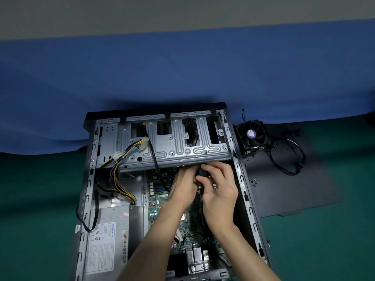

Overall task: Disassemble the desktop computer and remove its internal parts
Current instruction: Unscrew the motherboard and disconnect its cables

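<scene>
Clearly mid-teardown: the desktop computer (242, 179) is lying open on its side on the green mat (40, 199), its front end butting against the blue cloth (182, 78). A dark side panel (294, 179) is lying just beside it on the right. Inside, the grey drive cage (174, 147) is still sitting across the far end, the power supply (109, 236) is still sitting in the near left corner, and the green motherboard (158, 211) is showing bare in the middle, so most parts are looking not yet out. A black fan (253, 134) is resting on the panel's far corner, already out, with its wires trailing. Yellow-and-black cables (121, 179) are looping from the supply up onto the cage, plugs hanging free. Both hands are working at the cage's near edge: the right hand (221, 191) is curling its fingers and pinching a small dark plug (203, 172); the left hand (184, 185) is reaching in beside it, fingers hidden, so its grip is impossible to tell. Probably unplugging a board lead; next move is likely calling for a straight pull, steadying the board. Loose screws (253, 181) are lying on the panel.
</scene>
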Available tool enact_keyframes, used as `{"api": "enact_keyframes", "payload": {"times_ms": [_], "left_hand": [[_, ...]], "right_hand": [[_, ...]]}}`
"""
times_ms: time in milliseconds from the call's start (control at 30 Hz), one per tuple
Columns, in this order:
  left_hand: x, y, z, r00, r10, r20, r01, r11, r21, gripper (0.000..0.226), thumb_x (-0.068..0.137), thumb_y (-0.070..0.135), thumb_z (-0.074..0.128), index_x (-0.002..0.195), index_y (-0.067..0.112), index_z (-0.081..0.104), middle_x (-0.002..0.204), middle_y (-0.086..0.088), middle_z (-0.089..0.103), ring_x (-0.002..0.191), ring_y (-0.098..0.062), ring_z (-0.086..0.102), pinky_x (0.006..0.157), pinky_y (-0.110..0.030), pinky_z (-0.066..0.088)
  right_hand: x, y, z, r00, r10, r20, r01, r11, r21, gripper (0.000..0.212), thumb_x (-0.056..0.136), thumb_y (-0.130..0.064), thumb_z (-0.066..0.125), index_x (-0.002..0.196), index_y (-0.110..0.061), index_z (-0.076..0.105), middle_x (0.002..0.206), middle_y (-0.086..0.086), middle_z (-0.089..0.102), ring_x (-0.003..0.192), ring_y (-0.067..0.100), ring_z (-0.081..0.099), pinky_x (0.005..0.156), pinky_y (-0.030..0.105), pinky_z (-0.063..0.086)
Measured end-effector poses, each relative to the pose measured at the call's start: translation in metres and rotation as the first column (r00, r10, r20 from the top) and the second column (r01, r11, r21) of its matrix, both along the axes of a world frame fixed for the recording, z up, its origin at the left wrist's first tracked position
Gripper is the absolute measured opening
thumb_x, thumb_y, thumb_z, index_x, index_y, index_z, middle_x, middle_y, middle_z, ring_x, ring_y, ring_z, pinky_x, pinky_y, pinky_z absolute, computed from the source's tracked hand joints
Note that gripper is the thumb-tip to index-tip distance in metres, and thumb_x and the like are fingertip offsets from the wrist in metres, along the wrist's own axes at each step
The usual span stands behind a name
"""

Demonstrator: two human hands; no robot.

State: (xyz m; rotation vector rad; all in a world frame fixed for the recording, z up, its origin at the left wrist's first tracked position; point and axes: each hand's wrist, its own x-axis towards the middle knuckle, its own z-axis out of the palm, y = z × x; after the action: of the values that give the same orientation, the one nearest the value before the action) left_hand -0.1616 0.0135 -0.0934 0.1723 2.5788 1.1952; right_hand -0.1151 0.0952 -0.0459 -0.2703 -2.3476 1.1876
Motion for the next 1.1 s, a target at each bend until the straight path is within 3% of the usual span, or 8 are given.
{"api": "enact_keyframes", "payload": {"times_ms": [133,300,467,567,667,767,967,1100], "left_hand": [[0.0,0.004,-0.002,0.997,0.056,0.044,-0.054,0.998,-0.038,0.029,0.085,0.008,0.042,0.11,0.018,0.05,0.108,-0.014,0.06,0.103,-0.033,0.057,0.085,-0.045,0.049],[-0.004,0.003,0.001,1.0,-0.01,-0.018,0.01,1.0,0.017,0.034,0.082,0.01,0.04,0.11,0.015,0.06,0.108,-0.017,0.065,0.102,-0.036,0.058,0.078,-0.032,0.047],[0.0,0.005,-0.004,0.993,0.098,0.061,-0.099,0.995,0.014,0.024,0.092,0.015,0.042,0.103,0.031,0.057,0.102,-0.002,0.064,0.097,-0.029,0.058,0.072,-0.031,0.048],[-0.003,0.005,-0.004,0.999,0.024,0.025,-0.024,1.0,-0.011,0.04,0.083,0.002,0.045,0.119,0.015,0.054,0.114,-0.016,0.061,0.108,-0.035,0.056,0.088,-0.041,0.048],[-0.005,0.005,-0.003,1.0,-0.009,-0.003,0.009,0.999,0.042,0.044,0.077,-0.003,0.044,0.115,0.013,0.061,0.11,-0.016,0.066,0.106,-0.035,0.058,0.085,-0.039,0.049],[-0.003,0.007,-0.004,0.996,0.081,0.024,-0.082,0.996,0.039,0.037,0.081,0.006,0.044,0.114,0.015,0.06,0.111,-0.014,0.064,0.108,-0.034,0.056,0.087,-0.04,0.049],[-0.009,0.011,-0.007,0.992,0.124,0.017,-0.125,0.992,0.016,0.023,0.083,0.012,0.053,0.104,0.005,0.061,0.102,-0.02,0.066,0.099,-0.039,0.059,0.078,-0.039,0.05],[-0.006,0.011,-0.008,0.991,0.131,0.022,-0.132,0.987,0.096,0.023,0.08,0.018,0.05,0.101,0.018,0.061,0.098,-0.006,0.067,0.093,-0.023,0.062,0.075,-0.031,0.05]], "right_hand": [[0.001,0.0,-0.001,0.999,-0.025,0.032,0.025,1.0,0.0,0.03,0.073,0.009,0.075,0.1,-0.003,0.072,0.096,0.011,0.057,0.089,0.025,0.058,0.081,0.021,0.046],[0.001,0.006,-0.003,1.0,0.007,0.01,-0.007,1.0,-0.002,0.031,0.073,0.021,0.065,0.098,0.003,0.067,0.097,0.01,0.06,0.091,0.023,0.061,0.08,0.036,0.053],[0.002,-0.001,-0.005,0.999,-0.006,0.033,0.005,0.999,0.036,0.023,0.071,0.005,0.079,0.092,-0.003,0.072,0.096,0.01,0.057,0.09,0.024,0.056,0.079,0.026,0.047],[0.0,0.004,-0.005,1.0,0.004,0.023,-0.005,0.999,0.043,0.028,0.071,0.01,0.076,0.096,0.0,0.069,0.088,0.006,0.062,0.082,0.024,0.059,0.075,0.027,0.048],[-0.001,0.007,-0.006,1.0,-0.014,0.011,0.014,1.0,0.023,0.023,0.074,0.01,0.074,0.094,0.001,0.068,0.093,0.007,0.062,0.087,0.024,0.06,0.078,0.033,0.05],[0.001,0.004,-0.007,0.998,-0.057,0.019,0.057,0.998,-0.008,0.022,0.073,0.006,0.077,0.093,-0.002,0.072,0.104,0.013,0.055,0.095,0.023,0.057,0.086,0.022,0.047],[-0.003,0.005,-0.003,0.999,-0.041,0.014,0.041,0.997,-0.062,0.032,0.072,0.018,0.069,0.099,0.0,0.067,0.092,0.006,0.061,0.084,0.013,0.059,0.078,0.014,0.047],[-0.001,0.002,-0.005,0.998,-0.065,0.009,0.065,0.997,-0.035,0.033,0.073,0.014,0.072,0.101,-0.004,0.072,0.108,0.012,0.054,0.097,0.018,0.056,0.086,0.014,0.045]]}}
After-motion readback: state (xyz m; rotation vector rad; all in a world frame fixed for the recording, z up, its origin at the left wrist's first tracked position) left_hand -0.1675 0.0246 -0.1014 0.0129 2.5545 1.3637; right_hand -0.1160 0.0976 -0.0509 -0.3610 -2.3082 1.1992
